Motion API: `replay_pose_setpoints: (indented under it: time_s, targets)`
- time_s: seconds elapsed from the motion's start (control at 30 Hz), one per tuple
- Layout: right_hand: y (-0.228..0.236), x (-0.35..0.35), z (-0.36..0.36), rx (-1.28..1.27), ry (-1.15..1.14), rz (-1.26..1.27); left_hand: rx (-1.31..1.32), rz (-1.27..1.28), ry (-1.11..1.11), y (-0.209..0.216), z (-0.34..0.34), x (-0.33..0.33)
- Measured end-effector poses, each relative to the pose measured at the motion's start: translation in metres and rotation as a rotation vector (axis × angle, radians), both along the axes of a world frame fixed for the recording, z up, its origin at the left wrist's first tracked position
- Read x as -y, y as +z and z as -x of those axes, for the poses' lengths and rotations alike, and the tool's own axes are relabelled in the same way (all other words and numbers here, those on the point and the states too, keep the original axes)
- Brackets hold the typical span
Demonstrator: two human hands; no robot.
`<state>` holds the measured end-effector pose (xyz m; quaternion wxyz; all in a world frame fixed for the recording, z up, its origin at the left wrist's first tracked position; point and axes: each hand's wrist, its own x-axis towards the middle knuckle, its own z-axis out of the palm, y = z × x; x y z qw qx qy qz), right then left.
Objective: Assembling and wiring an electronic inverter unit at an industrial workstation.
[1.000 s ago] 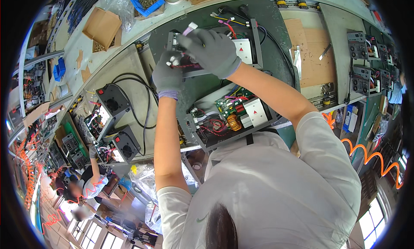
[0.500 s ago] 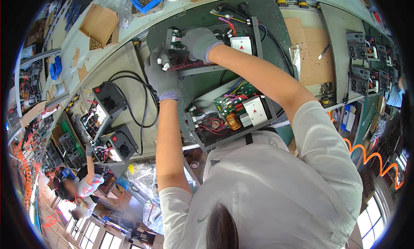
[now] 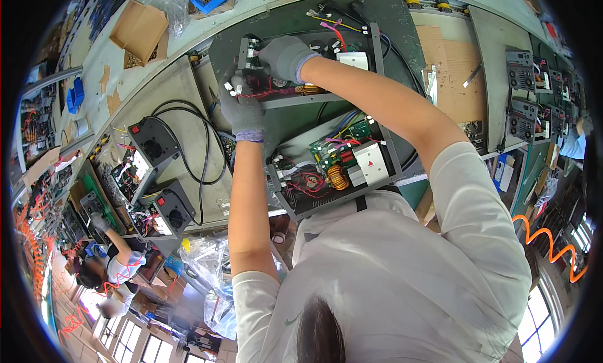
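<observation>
On the dark green board [image 3: 402,24], close to its far edge, we see an open gray metal case [image 3: 295,101]. The left hand [image 3: 243,108], in a gray glove, is bent partly closed by the case's near left corner, and we see that it has hold of red wires [image 3: 254,95], with small white plugs [image 3: 237,92] poking out beside the fingers. The right hand [image 3: 286,58], gloved too, reaches over the case, its fingers curled down next to a white connector [image 3: 253,53]; the fingertips are hidden, so we cannot tell how far open it is or if it grips anything. A white plate [image 3: 353,60] sits toward the right end of this case. By the near edge of the green board, close to the person's pale shirt [image 3: 402,262], we find a second open gray case [image 3: 391,151]. In it are a green circuit board [image 3: 361,129], a copper coil [image 3: 338,178] and a white cover [image 3: 372,162] with a red triangle. To the left, two dark boxes [image 3: 164,132] with round fans sit along the left edge of a pale board [image 3: 179,90], and a black cord [image 3: 202,203] loops beside them. Past that, on the pale counter [image 3: 135,79], we spot an open cardboard box [image 3: 135,30] and a blue bin [image 3: 204,6] of small metal parts.
</observation>
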<state>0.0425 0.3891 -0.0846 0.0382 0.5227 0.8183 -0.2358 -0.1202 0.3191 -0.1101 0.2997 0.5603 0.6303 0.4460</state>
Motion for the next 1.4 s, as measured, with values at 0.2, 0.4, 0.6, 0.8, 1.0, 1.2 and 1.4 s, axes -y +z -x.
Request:
replay_pose_setpoints:
  time_s: [0.2,0.4,0.6,0.8,1.0,1.2,1.4]
  targets:
    - [-0.004,-0.008,0.004,0.016,0.053,0.000,0.034,0.040,0.007,0.003,-0.001,-0.001]
    - [0.021,0.015,0.000,-0.095,-0.056,-0.054,0.252,0.065,-0.055,0.019,0.006,-0.001]
    - [0.030,0.036,-0.009,-0.157,0.109,-0.101,0.337,-0.049,-0.104,0.044,0.004,-0.001]
    - [0.027,0.033,-0.014,-0.994,0.123,0.139,0.572,0.155,-0.252,0.059,0.026,0.001]
    - [0.038,0.029,-0.013,-0.732,-0.010,-0.125,0.379,0.134,-0.194,0.056,0.025,0.004]
    - [0.057,0.037,-0.015,-0.220,0.079,-0.133,0.141,0.074,-0.187,0.065,0.017,0.001]
    - [0.065,0.042,-0.011,-0.168,0.028,-0.122,-0.041,0.070,-0.173,0.072,0.009,0.007]
